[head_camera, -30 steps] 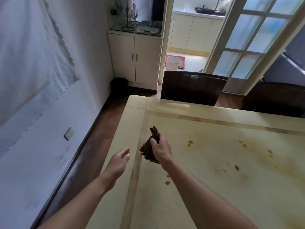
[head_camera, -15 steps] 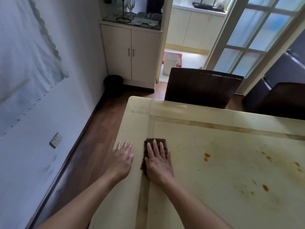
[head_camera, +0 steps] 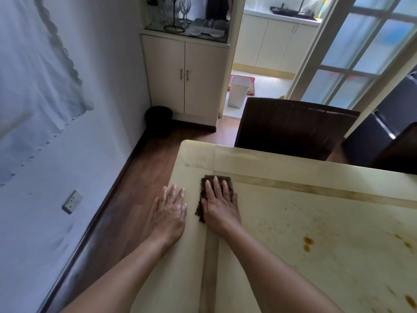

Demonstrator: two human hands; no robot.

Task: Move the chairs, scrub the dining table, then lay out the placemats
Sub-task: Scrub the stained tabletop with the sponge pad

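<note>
Nearest the camera, both forearms reached out over the pale bench (head_camera: 293,222). The left hand (head_camera: 169,211) lay open, palm down on the bare border near the bench's left edge, holding nothing. Just beside it, the right hand (head_camera: 220,206) was flat too, with straight fingers pressing a dark brown scrub pad (head_camera: 228,179) onto the surface. The pad sat by the far left corner, where the inlaid stripes meet. To the right of the hands, orange-brown stains (head_camera: 308,243) dotted the top, with more toward the right edge, and none looked wiped. I judged the scrubbing to be barely begun, with most of the bench left to do. Beyond the far edge, a dark chair (head_camera: 293,127) stood close against the bench, and a second chair (head_camera: 394,150) was at the right. Whether either had been shifted could not be told, and both might need pulling clear. No placemats were in view, so laying them out remained undone. Farther off stood a cream cabinet (head_camera: 185,75), and a white bin (head_camera: 239,91) sat past the doorway.
</note>
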